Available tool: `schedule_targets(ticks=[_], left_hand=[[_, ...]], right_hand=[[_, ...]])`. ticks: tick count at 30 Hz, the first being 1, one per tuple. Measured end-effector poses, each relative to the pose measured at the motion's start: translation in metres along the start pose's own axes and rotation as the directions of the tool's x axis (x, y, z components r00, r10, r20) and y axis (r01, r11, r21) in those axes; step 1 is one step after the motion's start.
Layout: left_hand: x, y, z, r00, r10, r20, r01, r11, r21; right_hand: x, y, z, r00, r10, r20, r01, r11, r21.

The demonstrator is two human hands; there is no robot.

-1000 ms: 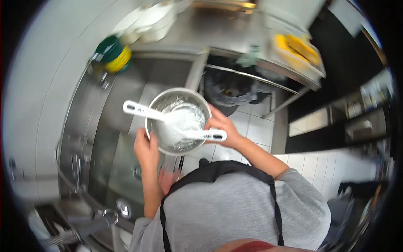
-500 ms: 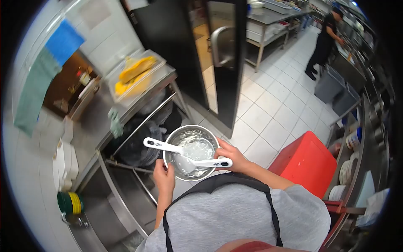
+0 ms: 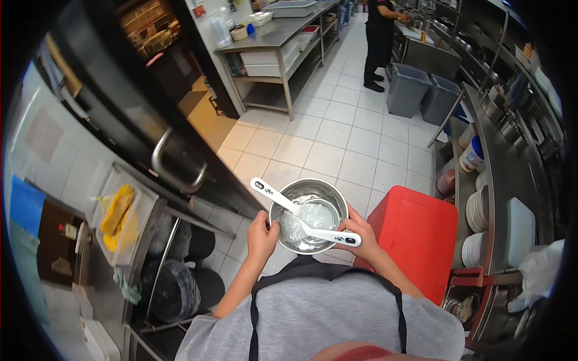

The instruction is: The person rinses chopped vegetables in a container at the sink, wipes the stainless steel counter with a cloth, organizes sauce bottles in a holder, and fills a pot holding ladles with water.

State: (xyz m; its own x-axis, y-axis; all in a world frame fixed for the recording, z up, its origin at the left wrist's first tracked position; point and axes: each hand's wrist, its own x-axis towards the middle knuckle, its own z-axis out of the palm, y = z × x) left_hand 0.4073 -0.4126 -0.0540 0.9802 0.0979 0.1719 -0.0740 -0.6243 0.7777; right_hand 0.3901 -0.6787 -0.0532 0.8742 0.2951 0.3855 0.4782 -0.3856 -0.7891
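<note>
Between my two hands is a round metal pot holding clear water. Two white-handled spoons rest in it; one handle sticks out over the far left rim, the other handle over the near right rim. My left hand is closed on the pot's left side, thumb at the rim. My right hand grips the right side, its fingers beside the near spoon's handle. The spoon bowls lie in the water and are hard to make out.
A red bin stands close on my right, beside a metal shelf with stacked plates. At left are a black door and a tub with yellow contents. Ahead, a person stands near grey bins beyond the tiled floor.
My view has turned to the right, so the door and tub sit further left and the aisle shows ahead. The pot stays in both hands.
</note>
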Motion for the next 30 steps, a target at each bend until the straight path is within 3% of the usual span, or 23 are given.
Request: schedule_targets(ticks=[6,11,18,25,26,28,30], left_hand=[[0.114,0.007,0.059,0.995,0.085,0.059,-0.082,0.996,-0.042],[0.212,0.008,0.092,0.99,0.131,0.061,-0.127,0.99,-0.055],[0.33,0.011,0.138,0.999,0.011,0.038,-0.009,0.998,-0.055],[0.452,0.028,0.192,0.99,-0.002,-0.143,0.003,1.0,0.005],[0.47,0.038,0.198,0.993,0.018,-0.119,-0.017,1.0,0.009],[0.511,0.054,0.209,0.992,-0.105,-0.074,0.104,0.995,-0.011],[0.541,0.059,0.222,0.986,-0.124,-0.11,0.123,0.992,-0.019]], right_hand=[[0.07,0.059,-0.036,0.992,0.103,-0.068,-0.107,0.992,-0.064],[0.147,0.116,-0.053,0.992,0.051,-0.112,-0.06,0.995,-0.077],[0.261,0.203,-0.086,0.988,0.151,-0.02,-0.151,0.988,-0.035],[0.391,0.298,-0.139,0.994,0.02,0.104,-0.025,0.998,0.051],[0.411,0.312,-0.149,0.995,-0.05,0.091,0.049,0.999,0.015],[0.453,0.33,-0.175,0.991,-0.039,0.129,0.03,0.997,0.077],[0.484,0.347,-0.191,0.989,-0.052,0.139,0.04,0.996,0.084]])
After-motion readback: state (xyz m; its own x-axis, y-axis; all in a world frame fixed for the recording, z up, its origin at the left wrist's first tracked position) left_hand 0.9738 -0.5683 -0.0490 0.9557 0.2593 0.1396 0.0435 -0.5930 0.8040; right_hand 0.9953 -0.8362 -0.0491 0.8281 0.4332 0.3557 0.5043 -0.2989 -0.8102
